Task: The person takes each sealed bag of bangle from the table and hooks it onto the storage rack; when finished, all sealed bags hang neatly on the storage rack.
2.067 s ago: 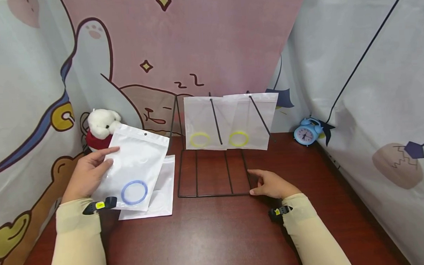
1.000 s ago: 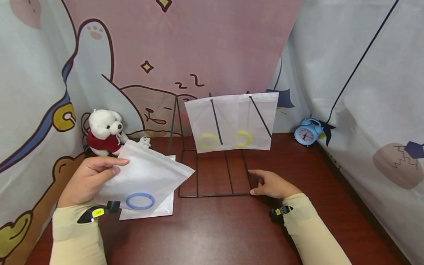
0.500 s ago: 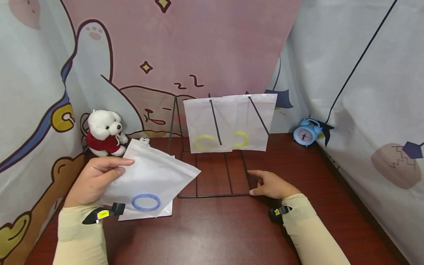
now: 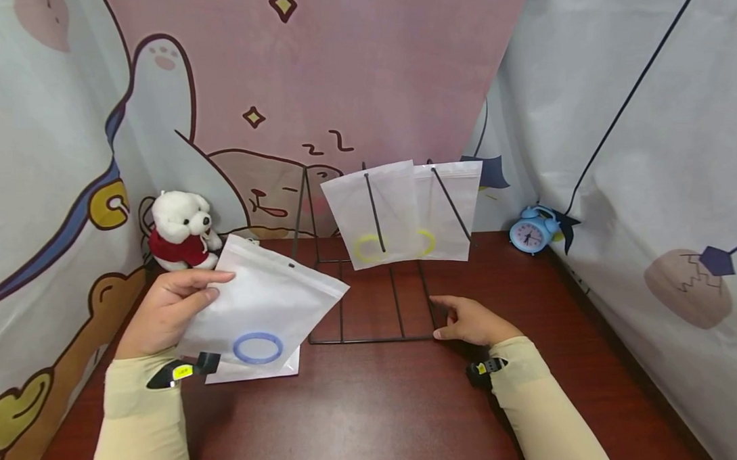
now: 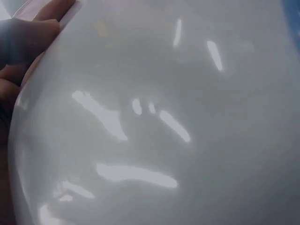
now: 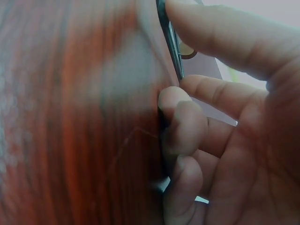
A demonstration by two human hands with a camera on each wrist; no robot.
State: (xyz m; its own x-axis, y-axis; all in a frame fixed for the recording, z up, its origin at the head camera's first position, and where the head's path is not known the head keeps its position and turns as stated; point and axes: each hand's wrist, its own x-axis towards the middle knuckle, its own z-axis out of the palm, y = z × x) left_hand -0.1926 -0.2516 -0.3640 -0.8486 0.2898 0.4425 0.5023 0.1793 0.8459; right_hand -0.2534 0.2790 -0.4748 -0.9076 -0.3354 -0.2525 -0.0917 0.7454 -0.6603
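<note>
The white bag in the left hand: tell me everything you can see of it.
The white bag looks like thin, glossy plastic, with a strip and small dark hole along its upper edge. A blue ring shows low on it, inside or printed, I cannot tell. Tilted, it is pinched by the left hand and overlaps another white bag.

Wht bag (image 4: 270, 294), blue ring (image 4: 258, 335); 2 wht bags (image 4: 398, 212), ylw rings (image 4: 433, 241); blk rack (image 4: 372, 340); red-brn tbl (image 4: 351, 420), wood-grain.
</note>
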